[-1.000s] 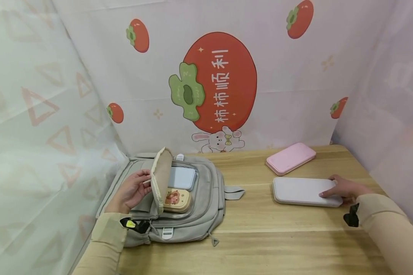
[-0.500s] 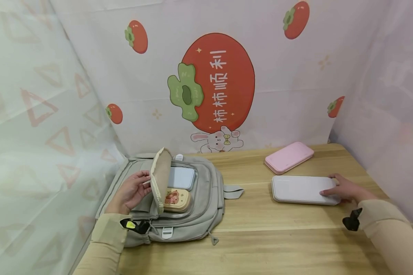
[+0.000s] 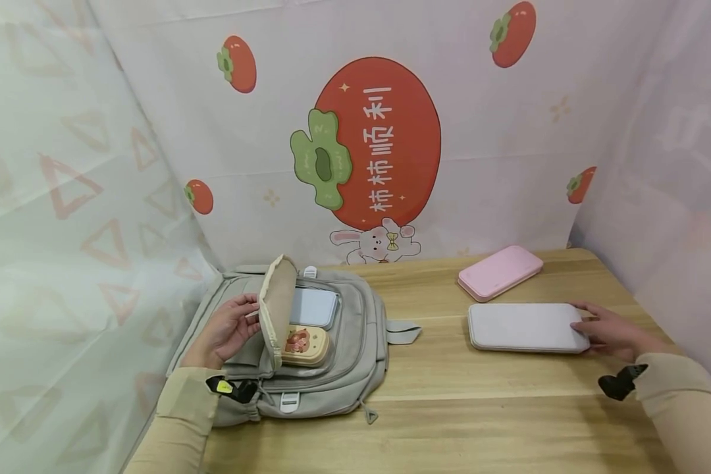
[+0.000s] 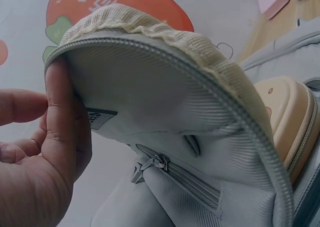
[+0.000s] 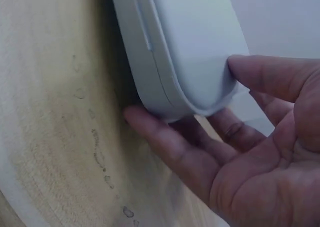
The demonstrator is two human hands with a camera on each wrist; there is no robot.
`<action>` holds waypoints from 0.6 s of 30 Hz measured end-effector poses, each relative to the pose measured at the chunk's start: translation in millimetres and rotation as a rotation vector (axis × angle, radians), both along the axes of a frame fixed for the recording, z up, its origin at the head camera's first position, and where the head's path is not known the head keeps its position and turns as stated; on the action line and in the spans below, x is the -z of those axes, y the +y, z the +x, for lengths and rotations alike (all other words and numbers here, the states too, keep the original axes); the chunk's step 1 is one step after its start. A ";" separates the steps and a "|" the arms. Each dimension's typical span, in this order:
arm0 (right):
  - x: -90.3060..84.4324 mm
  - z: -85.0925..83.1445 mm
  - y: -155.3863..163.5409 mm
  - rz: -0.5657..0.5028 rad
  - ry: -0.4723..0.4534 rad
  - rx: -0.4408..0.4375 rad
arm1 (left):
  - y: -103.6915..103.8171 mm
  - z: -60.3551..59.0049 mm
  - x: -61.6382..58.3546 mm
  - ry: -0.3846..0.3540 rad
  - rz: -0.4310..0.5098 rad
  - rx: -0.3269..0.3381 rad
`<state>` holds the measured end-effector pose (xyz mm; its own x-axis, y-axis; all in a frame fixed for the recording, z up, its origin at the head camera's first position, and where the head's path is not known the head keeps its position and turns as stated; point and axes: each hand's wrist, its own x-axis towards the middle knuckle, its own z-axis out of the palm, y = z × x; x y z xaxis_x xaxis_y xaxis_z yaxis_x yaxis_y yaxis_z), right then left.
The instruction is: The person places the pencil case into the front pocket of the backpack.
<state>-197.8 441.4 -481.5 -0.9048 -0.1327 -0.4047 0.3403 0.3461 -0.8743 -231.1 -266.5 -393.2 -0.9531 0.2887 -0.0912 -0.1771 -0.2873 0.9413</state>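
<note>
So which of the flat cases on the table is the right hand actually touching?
The long white case, nearer the table's front edge. The right hand grips its right end, thumb on top. The smaller pink case lies behind it, untouched.

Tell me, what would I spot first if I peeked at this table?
Probably the big red persimmon picture on the cloth wall behind the table. Next, the grey backpack lying on the left, its flap held up by the left hand so a blue case and a cartoon case show inside. On the right, the right hand grips the end of a white case, with a pink case behind it.
</note>
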 end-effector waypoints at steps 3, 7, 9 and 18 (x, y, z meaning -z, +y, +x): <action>1.2 2.7 3.7 -0.099 0.007 0.016 | -0.5 0.0 -1.4 -0.009 -0.006 -0.010; 1.3 4.4 5.9 -0.143 0.027 0.017 | -0.6 -0.5 -3.3 -0.010 -0.015 -0.009; 1.0 4.1 6.0 -0.171 0.032 0.017 | -0.4 -0.9 -4.0 -0.006 -0.016 -0.003; 3.4 0.9 4.1 -0.385 0.044 -0.100 | 0.0 -1.7 -4.8 -0.012 -0.019 0.007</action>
<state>-196.9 445.5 -484.9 -0.8950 -0.3555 -0.2694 0.2807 0.0203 -0.9596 -232.8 -266.5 -388.4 -0.9499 0.2934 -0.1077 -0.1900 -0.2682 0.9444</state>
